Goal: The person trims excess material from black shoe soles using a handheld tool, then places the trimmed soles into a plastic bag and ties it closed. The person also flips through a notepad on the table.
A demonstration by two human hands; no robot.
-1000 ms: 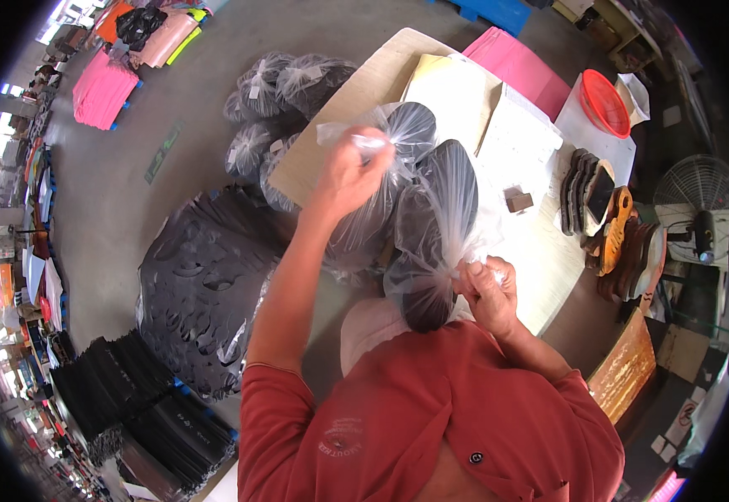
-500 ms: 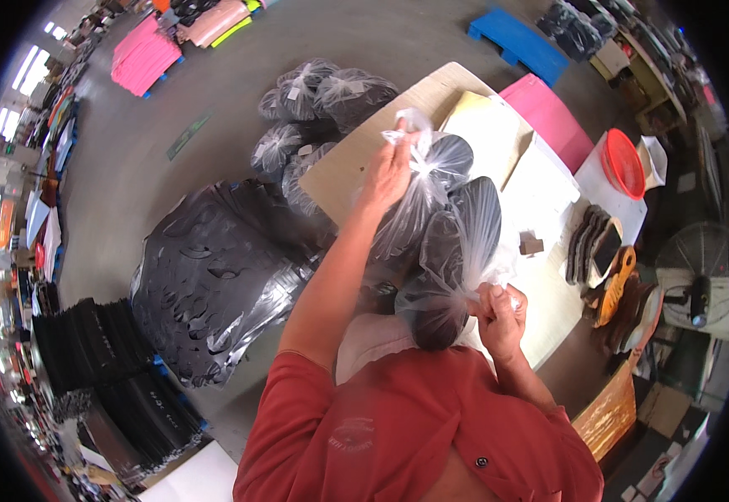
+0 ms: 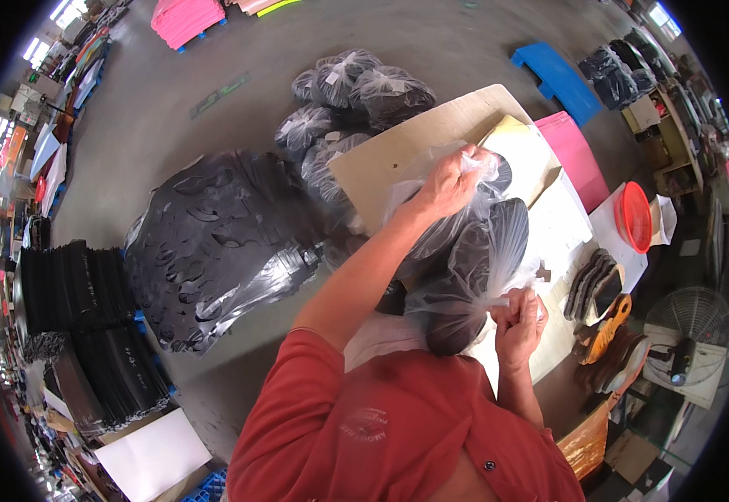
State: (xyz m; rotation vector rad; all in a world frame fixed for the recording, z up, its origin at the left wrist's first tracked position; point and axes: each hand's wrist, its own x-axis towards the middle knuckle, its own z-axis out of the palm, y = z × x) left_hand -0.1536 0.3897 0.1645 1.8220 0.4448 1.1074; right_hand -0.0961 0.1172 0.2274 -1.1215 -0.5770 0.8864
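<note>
Clear plastic bags filled with dark rounded pieces stand against me at the near edge of a light board-topped table. My left hand (image 3: 450,186) is closed round the gathered neck of the far bag (image 3: 436,241), whose loose film hangs about the fingers. My right hand (image 3: 516,322) is closed on the twisted neck of the near bag (image 3: 488,259). This near bag's film is drawn tight in creases toward the right fist. What exactly the dark pieces are cannot be made out through the film.
The table (image 3: 414,138) carries pale sheets, a stack of pink sheets (image 3: 578,159) and a red basin (image 3: 632,217). Filled bags (image 3: 352,84) lie on the floor beyond. Black cut-out sheets (image 3: 222,243) are piled at left. A fan (image 3: 690,335) stands right; a blue pallet (image 3: 558,82) lies farther off.
My left hand has moved right and nearer to me, folding the far bag's neck over with it. My right hand keeps its grip on the near bag. The view has shifted slightly.
</note>
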